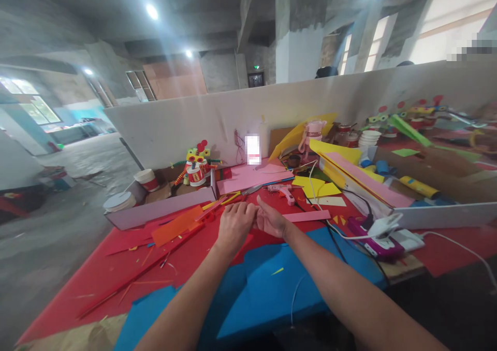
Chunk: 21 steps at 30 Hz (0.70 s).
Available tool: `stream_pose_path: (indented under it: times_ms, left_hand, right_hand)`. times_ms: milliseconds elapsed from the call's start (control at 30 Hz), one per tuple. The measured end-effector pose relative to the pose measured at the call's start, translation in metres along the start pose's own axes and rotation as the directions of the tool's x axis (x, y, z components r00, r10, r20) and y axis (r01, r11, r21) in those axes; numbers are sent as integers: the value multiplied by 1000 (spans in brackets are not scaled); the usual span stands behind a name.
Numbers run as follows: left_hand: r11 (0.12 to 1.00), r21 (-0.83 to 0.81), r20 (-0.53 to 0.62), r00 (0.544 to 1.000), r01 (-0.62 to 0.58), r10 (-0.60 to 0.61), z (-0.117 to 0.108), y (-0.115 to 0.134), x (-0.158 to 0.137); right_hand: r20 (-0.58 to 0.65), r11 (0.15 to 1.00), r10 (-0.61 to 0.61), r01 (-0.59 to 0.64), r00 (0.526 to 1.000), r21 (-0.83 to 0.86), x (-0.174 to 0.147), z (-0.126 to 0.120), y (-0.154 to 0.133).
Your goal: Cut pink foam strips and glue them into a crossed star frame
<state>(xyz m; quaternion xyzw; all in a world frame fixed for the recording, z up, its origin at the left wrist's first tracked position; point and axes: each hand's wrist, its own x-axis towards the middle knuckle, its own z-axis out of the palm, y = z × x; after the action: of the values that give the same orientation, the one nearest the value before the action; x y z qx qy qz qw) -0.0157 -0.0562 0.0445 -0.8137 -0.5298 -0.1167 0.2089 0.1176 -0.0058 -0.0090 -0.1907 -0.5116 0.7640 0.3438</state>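
My left hand (pixel 236 223) and my right hand (pixel 272 220) meet over the middle of the table, their fingertips touching or nearly so. The left fingers curl down in a closed grip, and whatever they hold is hidden. On the right, the thumb points up while the fingers bend in towards the left hand; anything between them is too small to make out. A pink paper strip (pixel 310 216) lies just right of the right hand. Beyond the hands are a pink glue gun (pixel 285 191) and scissors (pixel 251 189). Orange sheet (pixel 178 225) lies to the left.
Blue sheets (pixel 272 273) cover the near edge of the red tabletop (pixel 112 268). A cup figure (pixel 196 167) stands in a low box (pixel 163 206). At right sit a purple power strip (pixel 375 239), cables and a white-walled box (pixel 446 215). A white partition (pixel 186 123) stands behind.
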Motion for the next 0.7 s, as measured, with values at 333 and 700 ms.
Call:
stream_pose_path:
  times_ms: [333,700]
  left_hand:
    - [939,-213,-276,939,-269,206,31,-16,-1]
    - [935,-247,-153,963,-256,223,15,-43,0]
  right_hand:
    - [-47,947,20,-4,999,320,2,-12,-5]
    - [36,990,-52,46,998,135,-8,-22,-13]
